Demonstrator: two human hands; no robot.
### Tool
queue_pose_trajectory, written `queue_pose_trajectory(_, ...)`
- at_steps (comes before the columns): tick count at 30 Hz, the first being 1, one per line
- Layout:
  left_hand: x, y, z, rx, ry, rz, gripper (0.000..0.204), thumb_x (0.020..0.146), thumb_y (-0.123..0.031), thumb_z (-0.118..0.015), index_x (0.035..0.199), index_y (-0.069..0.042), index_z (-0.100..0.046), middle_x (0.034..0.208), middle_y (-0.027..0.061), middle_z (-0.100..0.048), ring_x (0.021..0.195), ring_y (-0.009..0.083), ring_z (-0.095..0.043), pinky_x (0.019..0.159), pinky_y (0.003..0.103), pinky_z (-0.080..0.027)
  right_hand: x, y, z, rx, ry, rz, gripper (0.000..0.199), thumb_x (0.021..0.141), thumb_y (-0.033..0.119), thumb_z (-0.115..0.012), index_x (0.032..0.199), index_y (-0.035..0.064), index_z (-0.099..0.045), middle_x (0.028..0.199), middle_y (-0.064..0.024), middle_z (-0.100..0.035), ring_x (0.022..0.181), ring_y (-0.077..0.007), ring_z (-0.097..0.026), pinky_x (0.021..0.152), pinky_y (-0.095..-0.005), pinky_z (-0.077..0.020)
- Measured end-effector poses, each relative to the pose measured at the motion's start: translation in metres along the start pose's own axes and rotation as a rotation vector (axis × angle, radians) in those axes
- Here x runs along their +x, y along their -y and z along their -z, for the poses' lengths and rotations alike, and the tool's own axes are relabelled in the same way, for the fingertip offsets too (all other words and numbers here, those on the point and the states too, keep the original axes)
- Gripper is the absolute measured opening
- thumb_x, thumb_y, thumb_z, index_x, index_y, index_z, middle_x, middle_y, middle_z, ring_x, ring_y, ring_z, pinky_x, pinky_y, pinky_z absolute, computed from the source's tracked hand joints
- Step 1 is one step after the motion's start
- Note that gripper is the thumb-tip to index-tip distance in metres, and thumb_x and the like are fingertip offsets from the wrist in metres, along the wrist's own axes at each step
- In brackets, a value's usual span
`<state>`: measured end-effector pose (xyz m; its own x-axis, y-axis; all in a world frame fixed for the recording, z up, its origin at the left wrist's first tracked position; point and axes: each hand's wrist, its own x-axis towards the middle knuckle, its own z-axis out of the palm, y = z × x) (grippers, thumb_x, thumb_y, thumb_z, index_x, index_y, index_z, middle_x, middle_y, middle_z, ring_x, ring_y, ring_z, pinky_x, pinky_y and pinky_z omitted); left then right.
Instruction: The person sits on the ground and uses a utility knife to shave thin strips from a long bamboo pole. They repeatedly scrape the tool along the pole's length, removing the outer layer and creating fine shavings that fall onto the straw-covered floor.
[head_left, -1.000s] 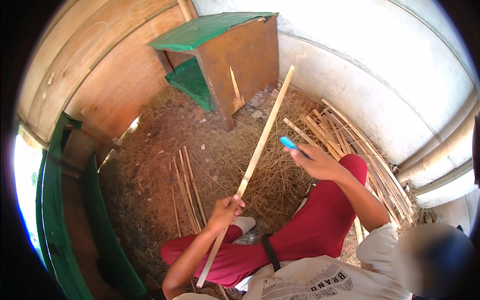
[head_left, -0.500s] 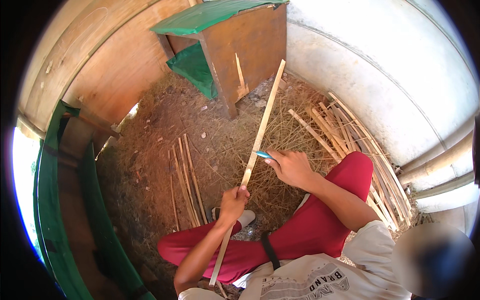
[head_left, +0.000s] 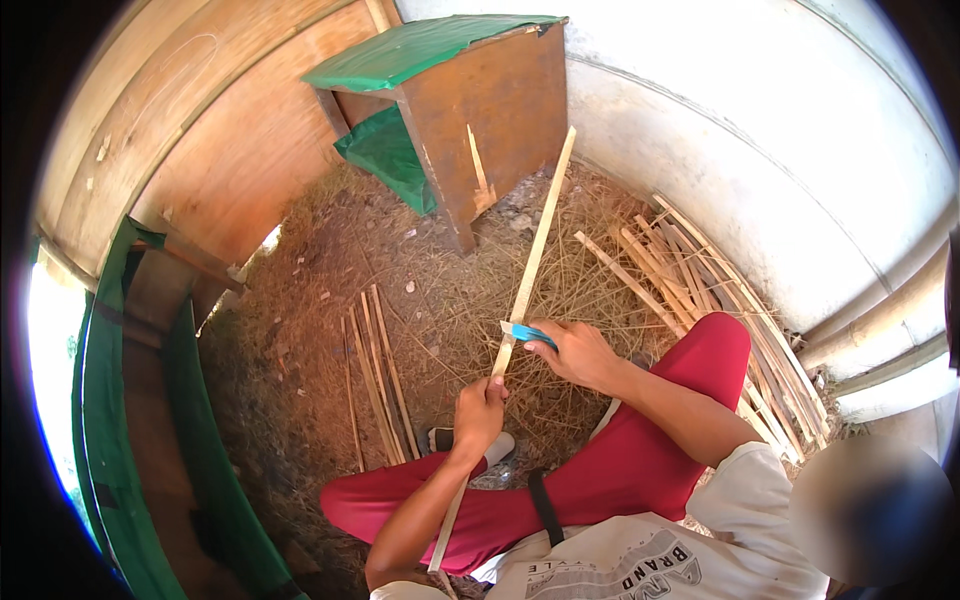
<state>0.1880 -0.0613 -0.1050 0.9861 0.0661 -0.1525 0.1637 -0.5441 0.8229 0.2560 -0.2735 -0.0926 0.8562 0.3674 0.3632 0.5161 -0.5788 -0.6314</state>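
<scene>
A long, pale bamboo strip [head_left: 535, 243] slants up and away from my lap, its far end in front of the wooden cabinet. My left hand [head_left: 480, 415] is closed round the strip at its lower part, and the near end passes under my forearm. In my right hand [head_left: 580, 355] is a blue-handled utility knife [head_left: 528, 333], fingers wrapped round its handle. Its blade lies across the strip, touching it a little beyond my left hand. My legs in red trousers [head_left: 640, 430] are folded beneath the work.
A large pile of strips [head_left: 690, 270] lies to the right by the white wall [head_left: 700, 90]. Several more strips [head_left: 380, 370] lie left on the straw-strewn soil. The green-topped cabinet [head_left: 510, 110] stands ahead. A green-covered bench [head_left: 110, 420] lines the left side.
The knife has slid down the strip toward my left hand. My left hand and the strip have shifted slightly to the right in view.
</scene>
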Motion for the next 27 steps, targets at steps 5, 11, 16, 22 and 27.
queue_pose_trajectory(5,0.001,0.001,-0.001,0.049,-0.053,-0.039,0.041,0.105,-0.029,-0.052,0.080,0.002,-0.064,0.059,0.0068,-0.055,0.053,0.0158,-0.053,0.052,0.034,-0.043,-0.002,-0.004,-0.003,0.001,0.115,-0.011,0.030,0.097,0.029,-0.064,0.102,0.0006,-0.071,0.070,-0.0182,-0.067,0.056,-0.0377,-0.063,0.054,-0.0450,-0.0516)
queue_pose_trajectory(11,-0.006,-0.011,0.000,0.123,-0.062,-0.022,0.037,0.104,-0.027,-0.053,0.083,0.001,-0.064,0.069,0.0198,-0.062,0.063,0.0353,-0.063,0.062,0.045,-0.047,-0.002,-0.005,-0.001,-0.234,0.080,-0.016,0.039,0.096,0.040,-0.062,0.095,0.0029,-0.075,0.070,-0.0172,-0.069,0.054,-0.0338,-0.065,0.046,-0.0423,-0.0502)
queue_pose_trajectory(16,-0.007,0.001,-0.006,0.118,-0.112,-0.075,0.041,0.104,-0.029,-0.053,0.077,0.001,-0.063,0.055,0.0073,-0.053,0.050,0.0161,-0.052,0.050,0.036,-0.041,-0.003,-0.011,-0.009,-0.253,0.071,-0.016,0.039,0.095,0.041,-0.063,0.095,0.0036,-0.075,0.067,-0.0163,-0.069,0.051,-0.0320,-0.065,0.043,-0.0416,-0.0483)
queue_pose_trajectory(22,-0.008,0.010,-0.008,0.088,-0.098,-0.024,0.041,0.104,-0.026,-0.054,0.075,0.002,-0.063,0.056,0.0043,-0.051,0.050,0.0119,-0.048,0.049,0.033,-0.038,-0.003,-0.018,-0.017,-0.250,0.064,-0.010,0.047,0.097,0.047,-0.057,0.091,0.0043,-0.075,0.056,-0.0161,-0.063,0.049,-0.0339,-0.063,0.042,-0.0428,-0.0460)
queue_pose_trajectory(27,-0.010,0.001,-0.008,0.064,-0.069,0.037,0.040,0.103,-0.025,-0.055,0.076,0.002,-0.063,0.056,0.0045,-0.052,0.050,0.0121,-0.048,0.048,0.033,-0.038,-0.001,-0.016,-0.014,-0.234,0.101,-0.058,0.045,0.097,0.048,-0.057,0.090,0.0071,-0.075,0.055,-0.0148,-0.062,0.049,-0.0331,-0.063,0.042,-0.0422,-0.0453)
